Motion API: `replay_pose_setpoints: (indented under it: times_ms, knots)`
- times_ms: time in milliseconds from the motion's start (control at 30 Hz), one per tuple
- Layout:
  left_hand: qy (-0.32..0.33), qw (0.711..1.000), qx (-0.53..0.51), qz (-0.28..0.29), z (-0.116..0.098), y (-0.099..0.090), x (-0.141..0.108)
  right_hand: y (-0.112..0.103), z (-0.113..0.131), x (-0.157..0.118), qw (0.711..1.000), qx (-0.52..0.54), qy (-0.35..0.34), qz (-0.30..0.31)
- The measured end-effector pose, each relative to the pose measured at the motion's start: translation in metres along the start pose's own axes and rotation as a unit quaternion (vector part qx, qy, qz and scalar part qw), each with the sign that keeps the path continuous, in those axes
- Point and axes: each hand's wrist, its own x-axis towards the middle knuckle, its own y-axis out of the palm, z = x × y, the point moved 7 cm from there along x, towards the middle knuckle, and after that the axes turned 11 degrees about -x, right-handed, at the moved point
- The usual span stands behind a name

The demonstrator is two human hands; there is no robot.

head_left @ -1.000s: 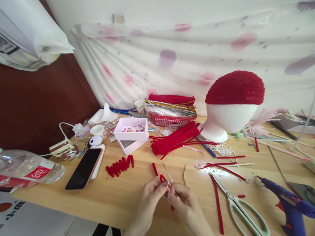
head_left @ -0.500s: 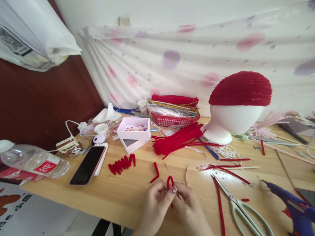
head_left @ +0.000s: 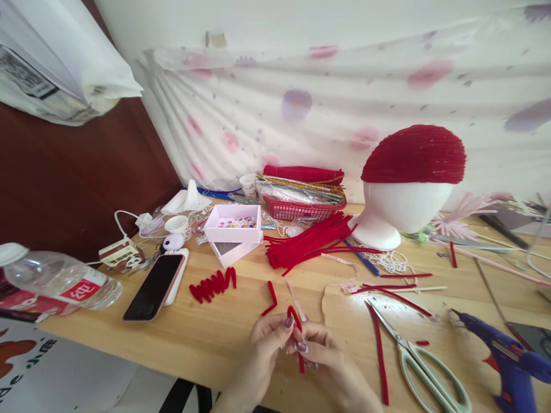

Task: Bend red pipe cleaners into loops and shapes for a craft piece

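Observation:
Near the table's front edge, a red pipe cleaner (head_left: pixel 294 314) is bent into a narrow loop, its lower end sticking out below the fingers. My left hand (head_left: pixel 269 338) pinches its left side between thumb and fingers. From the other side, my right hand (head_left: pixel 321 347) grips it with thumb and fingertips. A pale measuring tape (head_left: pixel 297 299) runs under the hands. Just beyond lies a bent red pipe cleaner piece (head_left: pixel 271 298). Farther left sits a row of folded red pieces (head_left: pixel 213 285). Scissors (head_left: pixel 415 358) lie partly open to the right, beside a straight red pipe cleaner (head_left: pixel 379 358).
A blue glue gun (head_left: pixel 503 350) lies at the right. Behind stand a foam head with a red cap (head_left: pixel 413 155), a red basket (head_left: pixel 301 209) and a white box of gems (head_left: pixel 232 234). A red bundle (head_left: pixel 307 244), phone (head_left: pixel 155 287) and bottle (head_left: pixel 60 278) are also there.
My left hand has shifted slightly and now pinches nearer the top of the loop. The red pipe cleaner has tilted, and more of its lower end shows. The view has turned slightly right.

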Motion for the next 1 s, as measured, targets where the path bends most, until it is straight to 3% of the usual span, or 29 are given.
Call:
replay_pose_setpoints:
  times_ms: [233,400,567,700,867,1000]
  knots:
    - [0.017,0.998,0.058,-0.012,-0.005,-0.002,-0.005,0.003,-0.006,0.001,1.000,0.008,0.020,0.007]
    - [0.013,0.999,0.039,-0.005,-0.004,-0.004,-0.004,-0.005,-0.010,0.001,1.000,-0.007,0.012,-0.017]
    - [-0.001,0.998,0.059,-0.021,0.002,-0.010,-0.001,-0.003,0.002,0.002,0.998,-0.019,-0.044,-0.031]
    - [0.012,0.995,0.087,-0.038,0.002,-0.014,-0.001,0.003,0.016,-0.001,0.989,-0.093,-0.101,-0.051]
    - [0.041,0.991,0.121,-0.040,-0.003,-0.017,-0.001,0.006,0.028,-0.007,0.954,-0.243,-0.143,-0.103]
    - [0.042,0.990,0.119,-0.064,-0.003,-0.023,-0.002,0.009,0.041,-0.013,0.885,-0.395,-0.187,-0.160]
